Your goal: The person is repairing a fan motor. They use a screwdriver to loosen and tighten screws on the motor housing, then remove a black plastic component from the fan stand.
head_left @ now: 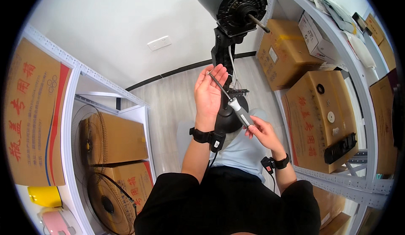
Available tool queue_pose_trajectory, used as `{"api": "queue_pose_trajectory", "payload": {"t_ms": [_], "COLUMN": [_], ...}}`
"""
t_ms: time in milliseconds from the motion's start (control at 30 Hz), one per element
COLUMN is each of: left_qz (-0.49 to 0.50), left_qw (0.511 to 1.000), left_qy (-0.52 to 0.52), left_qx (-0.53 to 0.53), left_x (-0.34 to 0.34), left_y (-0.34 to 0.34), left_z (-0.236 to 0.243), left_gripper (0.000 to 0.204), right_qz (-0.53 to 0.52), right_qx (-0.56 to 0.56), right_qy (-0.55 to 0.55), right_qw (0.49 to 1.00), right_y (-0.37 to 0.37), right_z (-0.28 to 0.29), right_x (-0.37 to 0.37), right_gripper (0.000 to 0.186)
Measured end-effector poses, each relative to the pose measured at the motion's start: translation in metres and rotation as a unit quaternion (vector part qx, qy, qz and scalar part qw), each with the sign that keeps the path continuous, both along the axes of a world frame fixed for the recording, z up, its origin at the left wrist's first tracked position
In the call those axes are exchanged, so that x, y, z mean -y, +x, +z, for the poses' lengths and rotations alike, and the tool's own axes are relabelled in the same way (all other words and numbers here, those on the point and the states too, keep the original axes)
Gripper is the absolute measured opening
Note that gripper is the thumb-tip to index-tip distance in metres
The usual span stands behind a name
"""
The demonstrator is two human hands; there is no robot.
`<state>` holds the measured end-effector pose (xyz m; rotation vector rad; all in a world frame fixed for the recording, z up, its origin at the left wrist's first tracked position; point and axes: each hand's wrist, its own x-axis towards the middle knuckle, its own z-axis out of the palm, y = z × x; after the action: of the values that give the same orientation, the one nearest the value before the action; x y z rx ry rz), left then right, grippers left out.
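Right hand (260, 130) pinching the grey-and-white handle of a slim metal-shafted screwdriver (230, 100), tip resting on the flat, spread palm of the left hand (209, 92), before a black fan motor (232, 1); brown cardboard boxes (314, 117) closed on grey shelving (337, 37).

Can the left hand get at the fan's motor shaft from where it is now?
Probably yes: the left hand is open, only touching the screwdriver tip, and nothing shows between it and the bare motor shaft above.

screwdriver (236, 107): grey-white handle | fan motor (232, 3): black | boxes (312, 117): brown, red print
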<state>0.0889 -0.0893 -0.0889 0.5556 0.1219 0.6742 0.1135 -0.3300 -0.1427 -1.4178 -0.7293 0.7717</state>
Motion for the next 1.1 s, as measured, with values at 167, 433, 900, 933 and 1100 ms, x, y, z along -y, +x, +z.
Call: {"api": "queue_pose_trajectory", "payload": {"t_ms": [167, 433, 900, 933, 1100], "left_qz": [0.023, 0.063, 0.027, 0.024, 0.005], "left_qw": [0.998, 0.997, 0.999, 0.999, 0.998], "left_qy": [-0.047, -0.006, 0.006, 0.008, 0.032], "left_qx": [0.045, 0.044, 0.044, 0.041, 0.051], "left_x": [0.000, 0.000, -0.013, -0.013, -0.012], "left_y": [-0.013, -0.014, -0.018, -0.018, -0.019], "left_z": [0.007, 0.007, 0.005, 0.005, 0.011], "left_gripper": [0.022, 0.024, 0.024, 0.023, 0.023], "right_qz": [0.012, -0.006, -0.025, -0.023, -0.006], "right_qx": [-0.005, 0.002, -0.050, -0.058, -0.114], "right_qy": [-0.006, -0.010, 0.000, 0.007, 0.038], "right_qw": [1.000, 1.000, 0.998, 0.998, 0.993], "right_y": [-0.004, -0.009, -0.015, -0.014, -0.014], "right_z": [0.000, 0.005, 0.022, 0.022, 0.031], "right_x": [-0.008, -0.012, -0.007, -0.006, 0.001], "right_gripper": [0.040, 0.039, 0.032, 0.033, 0.040]}}
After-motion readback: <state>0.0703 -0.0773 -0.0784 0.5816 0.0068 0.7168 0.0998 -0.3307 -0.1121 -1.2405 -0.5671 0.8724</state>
